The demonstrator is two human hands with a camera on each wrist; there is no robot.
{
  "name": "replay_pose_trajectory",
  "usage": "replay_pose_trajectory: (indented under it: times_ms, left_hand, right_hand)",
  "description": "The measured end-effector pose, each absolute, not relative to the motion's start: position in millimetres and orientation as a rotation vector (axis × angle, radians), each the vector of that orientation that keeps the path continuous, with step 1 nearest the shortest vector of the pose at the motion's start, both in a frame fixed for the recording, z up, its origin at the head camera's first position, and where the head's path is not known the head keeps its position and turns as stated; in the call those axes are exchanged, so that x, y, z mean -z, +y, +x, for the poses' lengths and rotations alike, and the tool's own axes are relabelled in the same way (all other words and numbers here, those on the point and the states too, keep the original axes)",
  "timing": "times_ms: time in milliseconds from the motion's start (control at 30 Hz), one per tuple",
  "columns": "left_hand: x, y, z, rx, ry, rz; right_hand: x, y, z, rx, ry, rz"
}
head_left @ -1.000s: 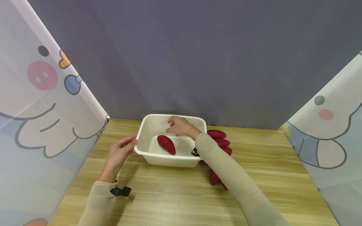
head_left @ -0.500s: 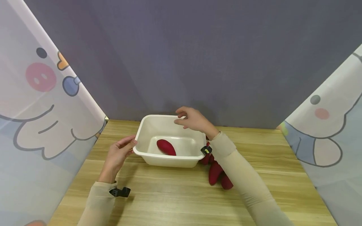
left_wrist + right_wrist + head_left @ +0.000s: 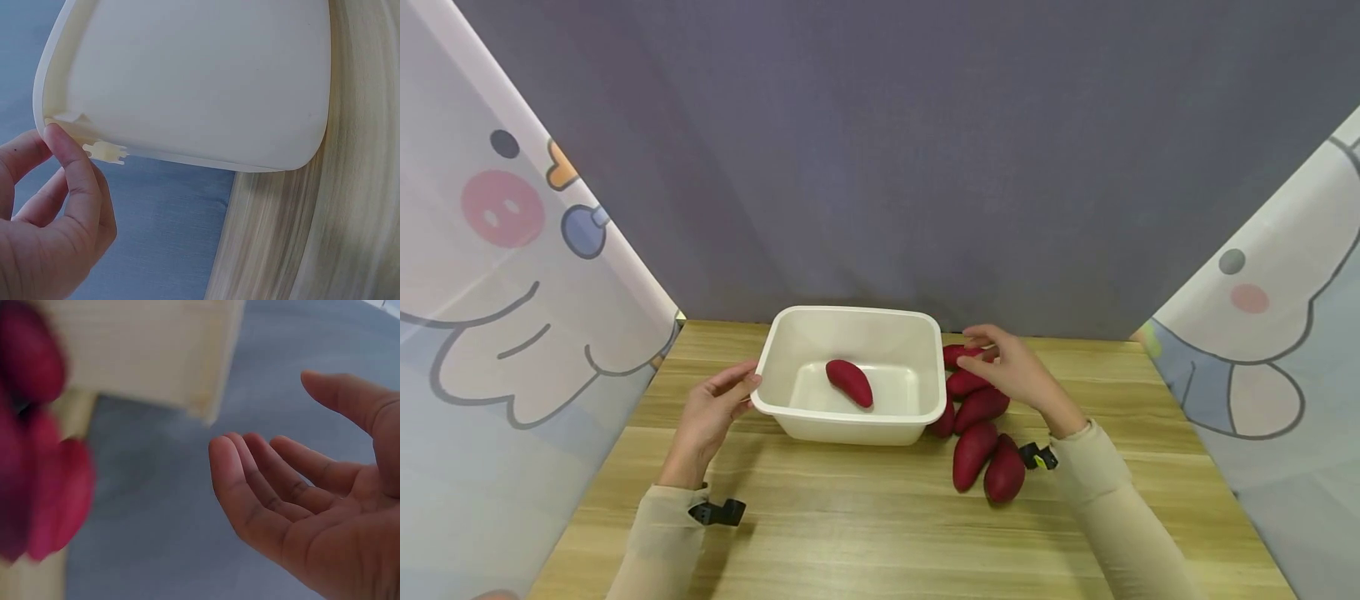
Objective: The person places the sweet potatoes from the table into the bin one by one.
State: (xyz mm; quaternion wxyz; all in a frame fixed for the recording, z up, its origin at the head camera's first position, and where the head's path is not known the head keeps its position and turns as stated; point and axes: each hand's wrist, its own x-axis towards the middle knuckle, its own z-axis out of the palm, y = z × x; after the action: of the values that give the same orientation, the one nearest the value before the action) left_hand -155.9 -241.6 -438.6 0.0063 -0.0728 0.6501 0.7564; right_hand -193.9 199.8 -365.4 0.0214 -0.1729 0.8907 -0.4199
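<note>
My left hand [image 3: 706, 423] pinches the left rim of a white plastic basin [image 3: 853, 431] between thumb and fingers. The left wrist view shows the same grip on the basin's wall [image 3: 200, 81]. One dark red sweet potato [image 3: 850, 383] lies inside on the basin floor. Beyond the basin's right side, my right hand [image 3: 1021, 375] hovers with spread, slightly bent fingers and nothing in them. Beneath and in front of it lie several sweet potatoes [image 3: 974, 454], the far ones partly covered by the hand. The right wrist view shows the palm [image 3: 337, 531] bare, with blurred sweet potatoes at the left.
A wooden table [image 3: 850, 525] carries everything. Close behind the basin rises a grey cloth wall [image 3: 880, 167]. Cartoon-printed cloth panels [image 3: 550, 333] stand along both sides. Black camera mounts [image 3: 718, 512] sit on both wrists.
The right hand has moved out of the basin, over its rim and right to above the sweet potatoes. The sweet potato in the basin has shifted slightly. My left hand keeps its hold on the rim.
</note>
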Motion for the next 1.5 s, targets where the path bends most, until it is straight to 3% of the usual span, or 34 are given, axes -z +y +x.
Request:
replay_pose_trajectory:
  times_ms: [267,700,1500]
  left_hand:
    - [435.4,-247.3,-152.8,-2.371,2.015,-0.277]
    - [436.8,-249.4,-151.2,-2.401,2.018,-0.243]
    - [436.3,-250.6,-149.4,-2.411,2.040,-0.249]
  right_hand:
    - [411.7,241.3,-180.5,1.392,2.776,-0.406]
    - [476.0,274.0,-192.9,1.648,2.437,-0.145]
    - [498.3,275.9,-202.9,1.796,2.111,-0.093]
